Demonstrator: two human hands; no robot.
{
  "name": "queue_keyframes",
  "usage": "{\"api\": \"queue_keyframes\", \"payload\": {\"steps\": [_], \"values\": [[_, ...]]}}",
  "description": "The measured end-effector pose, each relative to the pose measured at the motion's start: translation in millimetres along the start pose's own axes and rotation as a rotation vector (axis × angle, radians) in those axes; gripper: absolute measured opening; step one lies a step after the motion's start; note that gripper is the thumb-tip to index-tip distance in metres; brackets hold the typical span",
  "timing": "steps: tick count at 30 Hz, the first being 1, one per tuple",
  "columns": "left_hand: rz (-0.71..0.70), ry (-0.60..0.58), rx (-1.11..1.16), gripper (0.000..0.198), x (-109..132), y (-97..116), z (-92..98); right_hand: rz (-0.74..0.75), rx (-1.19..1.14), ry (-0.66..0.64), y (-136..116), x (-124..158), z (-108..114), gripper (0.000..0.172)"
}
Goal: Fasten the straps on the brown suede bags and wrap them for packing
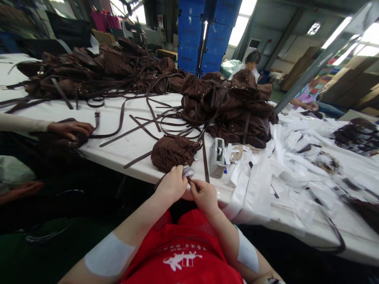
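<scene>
Head view: left hand (171, 184) and right hand (205, 195) both pinch a small shiny tag (188, 171) at the table's (109, 114) near edge, its long axis tilted toward 2 o'clock. A soft brown fringed bag (174, 152) lies at its 12 o'clock, a grey tape dispenser (217, 157) at 2. Bare white tabletop opens toward 10 o'clock.

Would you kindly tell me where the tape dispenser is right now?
In the head view, the tape dispenser stands on the white table, just right of the fringed brown bag.
</scene>
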State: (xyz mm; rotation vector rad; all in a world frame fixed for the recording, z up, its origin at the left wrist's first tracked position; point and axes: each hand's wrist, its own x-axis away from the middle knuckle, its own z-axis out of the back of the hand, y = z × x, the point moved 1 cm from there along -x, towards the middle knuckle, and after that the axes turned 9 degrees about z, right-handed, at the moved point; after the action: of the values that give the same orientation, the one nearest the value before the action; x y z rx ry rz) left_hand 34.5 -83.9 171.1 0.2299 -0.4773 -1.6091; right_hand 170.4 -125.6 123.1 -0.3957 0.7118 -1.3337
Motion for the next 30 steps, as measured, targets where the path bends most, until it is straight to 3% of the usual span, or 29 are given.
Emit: {"api": "queue_keyframes", "payload": {"steps": [8,15,23,27,30], "values": [[-0.008,0.016,0.082,0.044,3.4,-3.6,-7.0,0.044,0.019,-0.043,3.9,-2.9,-1.6,0.024],[0.047,0.025,0.101,0.047,7.8,3.7,-11.3,-0.139,-0.379,0.128,15.0,-6.7,-23.6,0.032],[0.069,0.064,0.202,0.047,6.3,1.8,-16.7,-0.170,-0.514,0.349,14.1,-11.1,-45.0,0.032],[0.052,0.065,0.244,0.047,8.0,-1.4,-18.8,-0.199,-0.627,0.352,14.7,-15.6,-51.8,0.029],[0.063,0.070,0.256,0.046,6.9,-7.2,-17.2,-0.184,-0.753,0.239,15.2,-12.3,-53.7,0.024]]}}
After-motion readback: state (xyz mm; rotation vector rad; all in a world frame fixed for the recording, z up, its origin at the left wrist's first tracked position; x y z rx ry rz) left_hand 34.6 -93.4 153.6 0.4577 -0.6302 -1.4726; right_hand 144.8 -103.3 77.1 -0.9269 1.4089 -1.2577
